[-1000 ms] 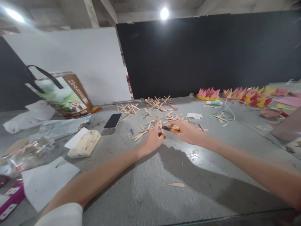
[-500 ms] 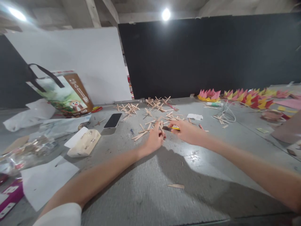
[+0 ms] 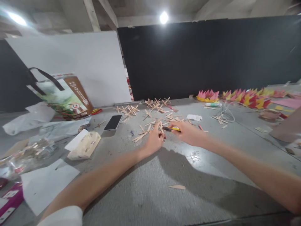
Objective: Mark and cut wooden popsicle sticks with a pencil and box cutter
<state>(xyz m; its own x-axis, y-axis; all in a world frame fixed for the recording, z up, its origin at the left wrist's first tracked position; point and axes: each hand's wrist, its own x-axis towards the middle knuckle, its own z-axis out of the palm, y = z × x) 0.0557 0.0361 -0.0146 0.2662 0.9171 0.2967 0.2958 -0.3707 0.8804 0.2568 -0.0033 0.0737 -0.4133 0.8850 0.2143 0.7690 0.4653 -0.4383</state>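
Two hands at work over a grey tabletop (image 3: 141, 191). The left hand (image 3: 154, 139), at the centre of the frame, has its fingers drawn in to a narrow pinch on a slim wooden stick (image 3: 161, 126), the index finger reaching up alongside it. Just to its right, the right hand (image 3: 189, 133) is closed around a yellow cutter (image 3: 176, 128), whose dark front end points left towards the stick; whether it touches the wood cannot be told at this size.

Handling: the stick is probably very light, stiff along its length and apt to split or snap if bent; it is best taken low, by its flat faces, with fingertips away from the cutter's line. The cutter is likely rigid and easily steadied, and is safest held by its yellow body.

Edges and room: crossed sticks (image 3: 156, 105) crowd the upper centre, in front of a dark panel (image 3: 199, 59) that limits reach — a low lift there could catch them. A phone (image 3: 113, 122) and a soft packet (image 3: 86, 146) bound the left side; a white scrap (image 3: 194, 117) lies just beyond the right hand. The broadest room is at lower centre — shadowed tabletop bearing a loose wooden piece (image 3: 176, 187) — down to the near edge at the bottom of the frame.
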